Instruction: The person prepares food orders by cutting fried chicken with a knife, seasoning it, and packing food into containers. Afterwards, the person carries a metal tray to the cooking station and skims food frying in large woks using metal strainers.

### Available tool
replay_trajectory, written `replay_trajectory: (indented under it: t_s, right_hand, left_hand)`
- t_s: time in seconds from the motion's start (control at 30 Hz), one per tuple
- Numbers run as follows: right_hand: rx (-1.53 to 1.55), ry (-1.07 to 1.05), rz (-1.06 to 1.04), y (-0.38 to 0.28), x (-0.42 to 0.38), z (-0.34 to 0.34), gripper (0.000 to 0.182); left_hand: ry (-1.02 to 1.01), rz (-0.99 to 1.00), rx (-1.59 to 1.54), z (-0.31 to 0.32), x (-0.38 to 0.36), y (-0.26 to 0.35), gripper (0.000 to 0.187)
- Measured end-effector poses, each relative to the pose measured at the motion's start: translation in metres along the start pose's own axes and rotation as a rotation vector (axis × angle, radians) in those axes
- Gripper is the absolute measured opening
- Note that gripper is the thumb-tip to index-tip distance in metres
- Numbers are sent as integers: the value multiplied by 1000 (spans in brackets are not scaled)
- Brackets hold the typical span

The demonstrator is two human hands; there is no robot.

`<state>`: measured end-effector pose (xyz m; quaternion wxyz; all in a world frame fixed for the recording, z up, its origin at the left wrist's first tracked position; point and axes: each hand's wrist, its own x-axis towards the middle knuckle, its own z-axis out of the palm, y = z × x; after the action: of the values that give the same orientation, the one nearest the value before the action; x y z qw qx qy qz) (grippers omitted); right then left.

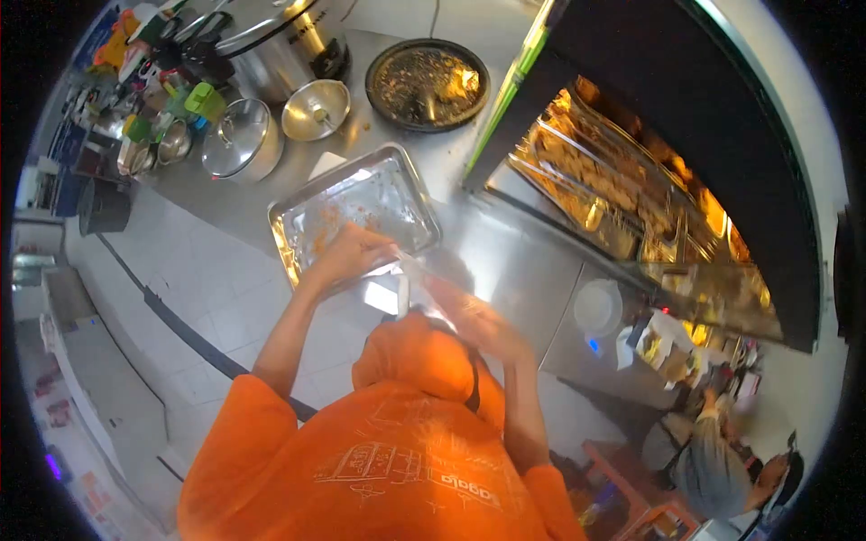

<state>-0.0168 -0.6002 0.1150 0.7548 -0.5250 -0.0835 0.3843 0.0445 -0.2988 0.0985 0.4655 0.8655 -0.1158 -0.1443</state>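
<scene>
Over the near edge of a metal tray (417, 194), my left hand (354, 251) is closed, its fingers pinching a thin whitish, filmy piece (410, 265). That piece stretches toward my right hand (474, 316), which is smeared by motion and held just right of the tray's near corner. Whether the right hand grips the piece too, I cannot tell. Reddish-brown crumbs and wet smears lie on the tray's bottom.
Behind the tray are a steel bowl (316, 110), a lidded pot (242, 140) and a round dark pan (428, 84). A lit glass-fronted case (604, 171) with food trays stands right. A white round container (598, 307) sits nearby. Another person (717, 464) is at lower right.
</scene>
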Motion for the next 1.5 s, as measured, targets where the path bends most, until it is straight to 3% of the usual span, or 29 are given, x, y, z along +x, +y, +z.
replay_trajectory:
  t_s: [0.03, 0.07, 0.1, 0.2, 0.3, 0.37, 0.4, 0.47, 0.53, 0.57, 0.6, 0.63, 0.67, 0.7, 0.73, 0.8, 0.87, 0.9, 0.93, 1.0, 1.07, 1.1, 1.13, 1.17, 1.23, 1.3, 1.4, 1.5]
  right_hand:
    - [41, 124, 86, -21, -6, 15, 52]
    - [66, 226, 39, -14, -4, 18, 49]
    - [100, 336, -5, 0, -3, 21, 46]
    - [16, 689, -24, -4, 7, 32, 35]
    - [-33, 926, -13, 6, 7, 23, 30]
    - [-145, 1023, -72, 5, -4, 10, 28]
    - [-203, 1075, -104, 4, -12, 1, 28]
    - [-555, 1184, -157, -6, -31, -21, 24]
    - [-861, 1354, -263, -30, -53, -42, 30]
    - [-1002, 1460, -311, -49, -66, -57, 35]
    - [-861, 1603, -511, -52, -81, -93, 42]
    - [-781, 1770, -569, -64, -99, -128, 46]
    - [-703, 1858, -723, -79, -109, -155, 50]
    - [-872, 1950, -597, -85, -123, -191, 56]
    - [-973, 1864, -518, -87, -132, -220, 57]
    - [-794, 1813, -409, -85, -114, -238, 49]
    - [-837, 1940, -631, -75, -92, -241, 41]
    - [-755, 1833, -690, -76, -84, -229, 38]
    - [-845, 1811, -647, -72, -80, -227, 37]
    - [-591, 1721, -615, -84, -55, -185, 35]
    - [-616, 1683, -553, -77, -30, -173, 37]
    - [-691, 1626, -589, -72, -18, -165, 38]
    - [-754, 1573, -624, -67, -3, -156, 40]
    - [-708, 1497, -658, -72, 15, -128, 40]
    - [-710, 1314, -672, -69, 39, -102, 43]
    - [-718, 1219, -687, -57, 57, -86, 46]
    - [-708, 1065, -692, -56, 81, -63, 47]
    - [-607, 994, -638, -62, 110, -29, 49]
  left_hand:
    - [2, -7, -54, 1, 3, -29, 18]
    - [2, -11, -107, -3, 7, -47, 19]
    - [-90, -364, -316, -7, 10, -46, 22]
    - [101, -774, -1664, 19, 34, -81, 18]
    - [474, -382, -1822, 49, 115, -130, 13]
    - [696, -207, -1903, 21, 199, -86, 15]
    - [821, -15, -1828, 16, 253, -81, 18]
    - [1096, 77, -1125, 1, 300, -5, 44]
    - [702, 25, 34, 15, 346, -33, 81]
    - [705, 77, 78, 24, 345, -44, 91]
    - [692, 126, 29, 16, 322, -36, 93]
    - [675, 173, -22, 8, 298, -26, 95]
    - [759, 308, -84, 5, 263, -32, 87]
    - [877, 407, -199, 9, 221, -31, 66]
    - [850, 200, -127, 3, 157, -18, 57]
    - [996, 157, 346, 7, 54, -71, 55]
    - [1114, -192, 537, 6, -46, -112, 64]
    - [1167, -376, 572, 8, -83, -157, 68]
    - [1046, -587, 391, 11, -102, -202, 69]
    - [806, -993, 8, 17, -165, -263, 69]
    - [473, -949, -720, 4, -166, -245, 68]
    - [494, -719, -756, 20, -164, -246, 61]
    - [567, -668, -810, 32, -156, -247, 62]
    - [544, -867, -699, 41, -148, -261, 60]
    - [601, -863, -454, 35, -135, -202, 56]
    - [897, -850, -651, 44, -131, -189, 52]
    - [924, -795, -710, 51, -163, -207, 51]
    - [1045, -797, -699, 34, -204, -182, 50]
